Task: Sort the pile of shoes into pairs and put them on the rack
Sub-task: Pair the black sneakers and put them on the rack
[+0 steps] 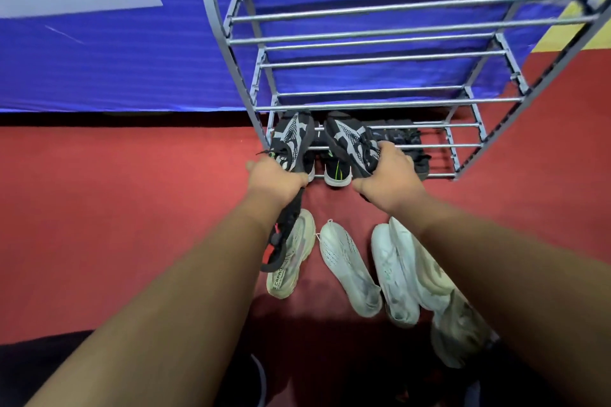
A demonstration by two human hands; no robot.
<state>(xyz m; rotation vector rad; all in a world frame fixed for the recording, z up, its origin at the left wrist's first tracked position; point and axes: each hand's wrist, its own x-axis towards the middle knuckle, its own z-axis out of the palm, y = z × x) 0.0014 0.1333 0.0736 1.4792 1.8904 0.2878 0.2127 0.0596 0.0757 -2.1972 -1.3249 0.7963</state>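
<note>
My left hand (276, 180) grips a black and grey sneaker (292, 139) by its heel, toe pointing at the bottom shelf of the grey metal rack (373, 106). A black sandal (281, 235) also hangs down from under that hand. My right hand (388, 177) holds the matching black and grey sneaker (352, 142) the same way. On the bottom shelf sit a black shoe with a green stripe (337, 172) and dark shoes (405, 142) at the right. Several white sneakers (350, 271) lie on the red floor below my hands.
The rack's upper shelves (396, 33) hold nothing. A blue banner (115, 69) runs along the wall behind the rack. Red carpet (132, 208) lies to the left. A dirty grey-white shoe (459, 334) rests near my right forearm.
</note>
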